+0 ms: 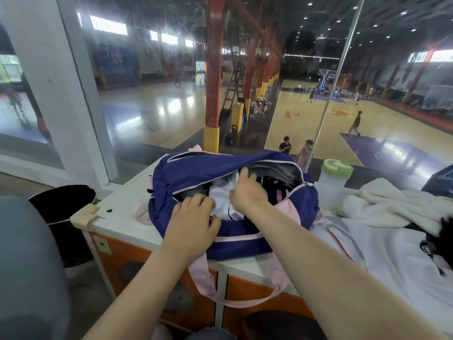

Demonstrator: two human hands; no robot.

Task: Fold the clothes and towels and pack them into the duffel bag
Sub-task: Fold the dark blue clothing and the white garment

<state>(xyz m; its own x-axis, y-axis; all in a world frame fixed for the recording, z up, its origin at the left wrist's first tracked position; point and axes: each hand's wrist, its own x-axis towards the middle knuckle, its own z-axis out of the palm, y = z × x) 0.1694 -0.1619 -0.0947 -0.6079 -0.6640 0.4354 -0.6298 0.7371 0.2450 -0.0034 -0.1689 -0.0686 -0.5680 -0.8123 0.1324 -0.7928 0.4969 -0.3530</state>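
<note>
Both hands are at the mouth of the purple fabric duffel bag with pink straps [201,173], which sits on the white-topped counter with orange cabinet fronts [122,207], its zip wide open. The left hand [193,217] is at the near lip of the bag, fingers curled down over the edge of the white folded garment [220,200] that sits inside the opening; whether it actually pinches the cloth, I cannot tell. The right hand [245,192] is deeper in, fingers bent and spread over the top of that same white garment, pressing on it, thumb tucked low. Dark items with a pink stripe [274,190] lie in the bag just right of the garment. 1 pink strap loops down over the counter's front edge below the bag. To the right of the bag lies a white jersey with red and dark trim [382,251], with a fluffy white towel [392,204] heaped behind it. A clear plastic bottle with a green lid [334,177] stands just beside the bag's right end. Left of the bag, past the counter, is a black round bin [61,204].
</note>
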